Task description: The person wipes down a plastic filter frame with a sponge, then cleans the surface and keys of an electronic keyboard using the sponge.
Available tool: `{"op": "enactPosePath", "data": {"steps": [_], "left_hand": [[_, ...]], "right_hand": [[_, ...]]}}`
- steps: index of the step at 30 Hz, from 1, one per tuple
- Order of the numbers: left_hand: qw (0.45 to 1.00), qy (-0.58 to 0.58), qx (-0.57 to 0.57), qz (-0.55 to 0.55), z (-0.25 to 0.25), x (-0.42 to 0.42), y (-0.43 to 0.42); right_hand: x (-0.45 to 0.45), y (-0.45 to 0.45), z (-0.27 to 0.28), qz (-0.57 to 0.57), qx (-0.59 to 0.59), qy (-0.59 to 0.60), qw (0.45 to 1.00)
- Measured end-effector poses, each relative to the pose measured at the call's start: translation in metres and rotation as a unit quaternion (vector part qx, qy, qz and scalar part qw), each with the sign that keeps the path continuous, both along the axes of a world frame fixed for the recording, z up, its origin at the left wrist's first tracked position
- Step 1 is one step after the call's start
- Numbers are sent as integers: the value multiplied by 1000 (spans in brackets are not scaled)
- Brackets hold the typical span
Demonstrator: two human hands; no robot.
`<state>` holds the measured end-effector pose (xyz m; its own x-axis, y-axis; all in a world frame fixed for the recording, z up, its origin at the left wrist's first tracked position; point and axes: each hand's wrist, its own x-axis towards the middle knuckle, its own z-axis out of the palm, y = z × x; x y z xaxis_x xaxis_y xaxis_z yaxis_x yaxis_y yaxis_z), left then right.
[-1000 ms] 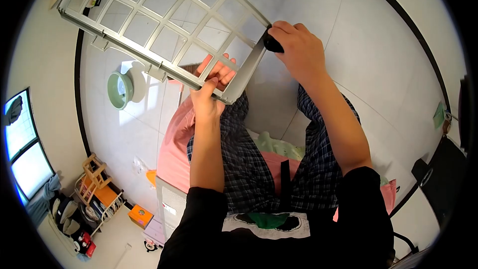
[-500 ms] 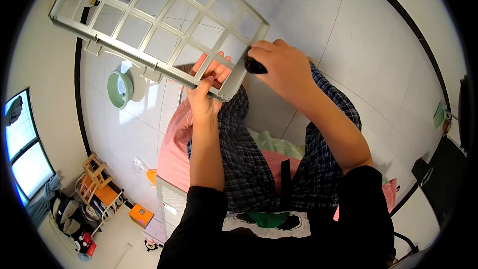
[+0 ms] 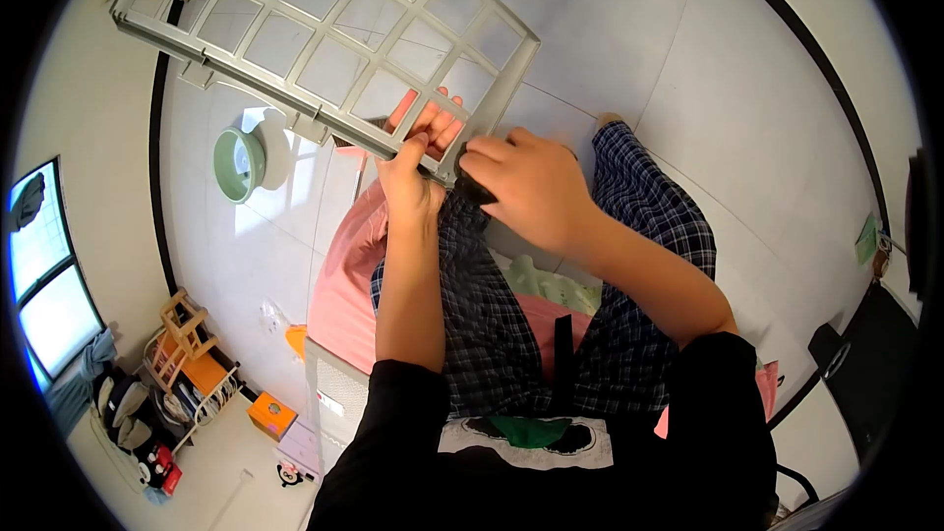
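Note:
A light grey plastic grid frame (image 3: 329,39) with large square openings, like a filter frame, fills the upper left of the head view. My left hand (image 3: 413,182) grips its near right corner, the thumb on the long edge and the fingers visible behind the openings. My right hand (image 3: 536,187) is closed around a small black object (image 3: 474,177), whose kind I cannot make out because the fingers cover most of it. This black object is against or very near the short end of the frame, beside my left wrist.
A green basin (image 3: 239,165) stands on the tiled floor to the left. Under my legs is a pink cover (image 3: 339,290). Lower left are a wooden stool (image 3: 187,324), an orange box (image 3: 271,415) and a grey perforated panel (image 3: 334,403). A black chair (image 3: 870,364) is at right.
My right hand and the black object have moved left and down along the frame's short end toward the corner. The frame has shifted slightly right; my left hand keeps its hold.

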<state>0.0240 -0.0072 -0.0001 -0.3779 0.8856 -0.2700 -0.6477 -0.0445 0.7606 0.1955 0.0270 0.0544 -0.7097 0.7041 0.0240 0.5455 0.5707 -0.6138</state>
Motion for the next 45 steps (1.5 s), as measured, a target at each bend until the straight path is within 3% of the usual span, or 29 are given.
{"op": "enactPosePath", "data": {"steps": [2,6,8,10,12,17,21,24,33,35,36,38,40,42,43,45], "left_hand": [[1000,0,6,-8,1,1,0],[999,-38,13,2,1,7,3],[999,-20,-32,-2,8,16,7],[1000,-12,-28,0,7,18,7],[998,19,-41,44,7,21,9],[997,29,-49,56,15,18,9],[999,-31,-6,42,7,20,10],[999,-4,-35,39,13,27,9],[994,-6,-53,93,12,19,12],[994,-22,-47,97,10,16,13],[993,-39,-42,100,9,15,13],[994,-15,-67,91,-3,8,7],[996,-66,-50,41,-4,11,7],[991,-32,-125,18,-5,14,7],[992,-40,-114,-31,-8,12,7],[991,-48,-91,-82,-9,10,8]], "right_hand": [[-1,-1,-1,19,8,-8,1000],[9,27,-12,-72,60,23,995],[10,33,-22,-131,86,-15,988],[7,25,-10,-117,78,-26,990],[1,11,1,-21,-20,-54,998],[-6,-8,-7,-7,-3,61,998],[-3,5,-7,-82,13,48,995],[-3,9,-9,-133,43,42,989],[1,-3,3,-29,-124,115,985],[19,9,6,115,-341,68,931],[26,17,8,116,-342,69,930],[37,36,8,34,-427,62,901],[47,55,-12,-110,-473,167,858],[54,69,-13,-245,-513,331,753],[60,79,-16,-254,-500,422,712],[69,91,-14,-276,-482,497,667]]}}
